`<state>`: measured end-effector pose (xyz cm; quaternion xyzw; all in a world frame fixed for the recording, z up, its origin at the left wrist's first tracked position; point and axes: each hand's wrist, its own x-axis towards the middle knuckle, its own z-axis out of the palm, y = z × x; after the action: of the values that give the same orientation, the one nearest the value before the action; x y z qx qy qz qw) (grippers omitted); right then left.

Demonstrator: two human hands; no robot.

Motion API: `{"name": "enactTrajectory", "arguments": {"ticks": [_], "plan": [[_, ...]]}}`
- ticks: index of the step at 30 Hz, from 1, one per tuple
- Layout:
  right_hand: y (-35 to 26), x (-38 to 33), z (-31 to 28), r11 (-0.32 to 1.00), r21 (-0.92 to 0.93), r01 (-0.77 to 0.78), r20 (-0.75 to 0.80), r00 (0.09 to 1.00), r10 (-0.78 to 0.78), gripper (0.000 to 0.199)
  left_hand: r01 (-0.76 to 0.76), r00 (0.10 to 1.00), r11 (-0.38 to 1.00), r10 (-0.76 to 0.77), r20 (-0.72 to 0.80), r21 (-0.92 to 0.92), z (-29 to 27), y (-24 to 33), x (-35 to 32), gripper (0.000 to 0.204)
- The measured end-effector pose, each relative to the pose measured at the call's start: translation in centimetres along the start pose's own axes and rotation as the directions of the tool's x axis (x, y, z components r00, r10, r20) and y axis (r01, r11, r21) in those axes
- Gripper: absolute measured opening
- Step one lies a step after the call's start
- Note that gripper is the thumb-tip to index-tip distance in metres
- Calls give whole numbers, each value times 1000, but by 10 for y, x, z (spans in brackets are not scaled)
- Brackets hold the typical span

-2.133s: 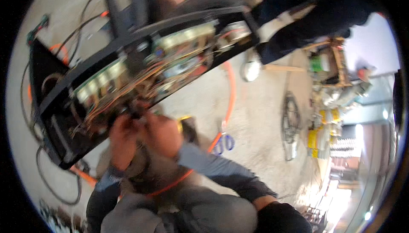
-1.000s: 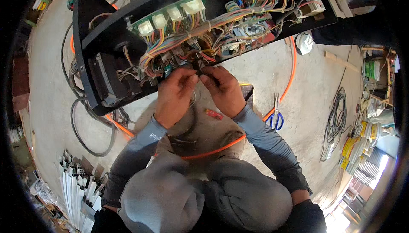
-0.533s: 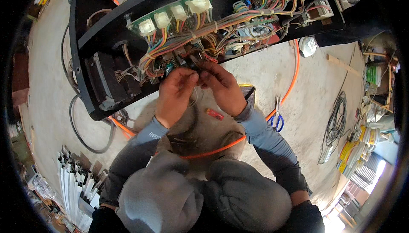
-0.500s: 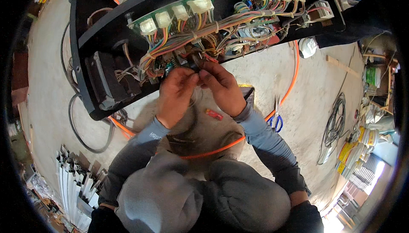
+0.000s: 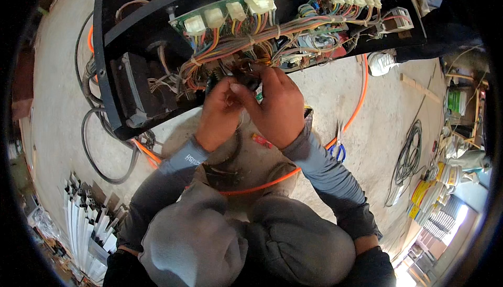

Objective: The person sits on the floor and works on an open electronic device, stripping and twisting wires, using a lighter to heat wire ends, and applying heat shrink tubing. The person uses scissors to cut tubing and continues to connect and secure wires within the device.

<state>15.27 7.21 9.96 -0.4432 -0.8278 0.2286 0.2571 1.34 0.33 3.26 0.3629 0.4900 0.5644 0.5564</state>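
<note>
A long black metal housing (image 5: 118,85) stands tilted in front of me. It carries two green circuit boards, the larger circuit board (image 5: 223,14) on the left, both with white plug connectors (image 5: 260,5). A thick bundle of coloured wires (image 5: 238,45) runs below them. My left hand (image 5: 217,113) is closed at the housing's near edge, its fingertips pinched together. Right beside it, my right hand (image 5: 279,110) is closed too, thumb touching the left fingers and index finger reaching among the wires. Whatever the fingers hold is hidden; dark parts and a bit of green show around them.
Scissors with blue handles (image 5: 337,150) and a small red item (image 5: 261,141) lie on the concrete floor. An orange hose (image 5: 361,93) curves past. Coiled black cable (image 5: 410,150) lies right, metal profiles (image 5: 86,232) left. Another person's white shoe (image 5: 381,64) is near the housing's right end.
The housing has shifted slightly right in the picture. My right hand has turned and its index finger reaches farther up into the wires. The dark piece between my fingers is now mostly hidden.
</note>
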Motion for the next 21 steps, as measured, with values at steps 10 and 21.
{"name": "enactTrajectory", "arguments": {"ticks": [10,21], "plan": [[18,-48,-12,902,412,-131,34,991,129,23,-76,988,995,84,-129,66,9,11,-4,20],[28,-34,-10,974,220,52,-114,993,-27,27,56,998,897,-64,3,437,4,46,11,21]]}}
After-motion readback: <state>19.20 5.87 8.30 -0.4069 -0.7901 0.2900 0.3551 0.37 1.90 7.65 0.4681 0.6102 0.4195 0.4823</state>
